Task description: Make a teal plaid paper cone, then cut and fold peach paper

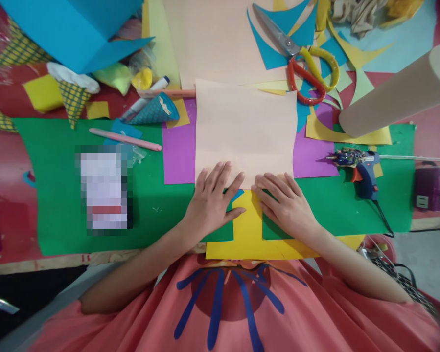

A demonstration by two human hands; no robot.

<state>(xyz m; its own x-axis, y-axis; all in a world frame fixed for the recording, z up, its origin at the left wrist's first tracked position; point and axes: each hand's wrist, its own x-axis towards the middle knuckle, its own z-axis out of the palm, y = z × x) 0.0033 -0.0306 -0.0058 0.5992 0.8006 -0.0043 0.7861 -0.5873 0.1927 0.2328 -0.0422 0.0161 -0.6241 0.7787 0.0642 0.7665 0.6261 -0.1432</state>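
Note:
A pale peach sheet of paper [246, 132] lies flat in front of me, over a purple sheet [179, 156] that shows on both sides of it. My left hand [217, 198] rests on the near left edge of the peach sheet, fingers spread. On the near right edge lies my right hand [284, 198], its fingers stretched out flat. Neither hand grips anything. Below the hands, a yellow sheet [247, 220] and a large green sheet [153, 220] cover the table's near side.
Scissors [296, 54] with red and yellow handles lie beyond the paper. A glue gun [364, 168] and a thick paper roll [399, 95] are at right. At left are a pink pen [126, 139], a blurred-out phone-shaped object [105, 190] and a blue fabric-covered cone [155, 110].

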